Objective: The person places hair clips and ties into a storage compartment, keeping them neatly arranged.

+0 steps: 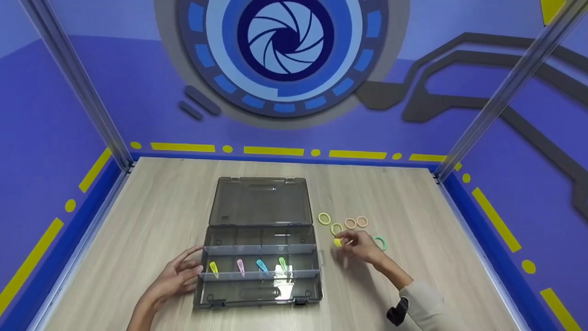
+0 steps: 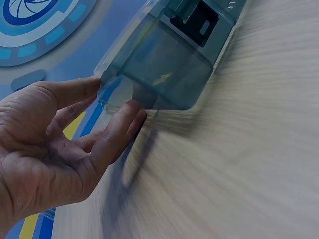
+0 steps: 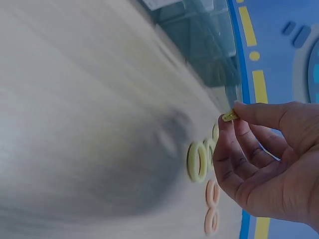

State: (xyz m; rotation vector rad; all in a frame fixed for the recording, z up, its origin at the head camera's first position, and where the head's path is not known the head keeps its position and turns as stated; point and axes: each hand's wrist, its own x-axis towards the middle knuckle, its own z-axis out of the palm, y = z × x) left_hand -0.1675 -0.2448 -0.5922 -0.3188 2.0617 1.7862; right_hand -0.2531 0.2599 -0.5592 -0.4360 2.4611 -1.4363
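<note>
A smoky see-through organizer box (image 1: 258, 287) stands with its lid (image 1: 262, 202) laid back. Its middle row holds yellow (image 1: 214, 268), pink (image 1: 240, 266), blue (image 1: 262, 265) and green (image 1: 282, 264) hair clips. Against the box's left wall rests my left hand (image 1: 172, 276); the left wrist view shows its fingertips touching the corner (image 2: 149, 94) from outside. To the right of the box, my right hand (image 1: 360, 247) pinches a small yellow piece (image 3: 230, 116) between thumb and forefinger. The fingertips cover most of it, so its kind is unclear.
Near my right hand lie yellow rings (image 1: 324, 218), two peach rings (image 1: 350, 224) and a green ring (image 1: 380, 242) on the wooden table (image 1: 395, 197). Blue printed walls (image 1: 294, 133) enclose the back and sides, with metal posts (image 1: 112, 142) at the corners.
</note>
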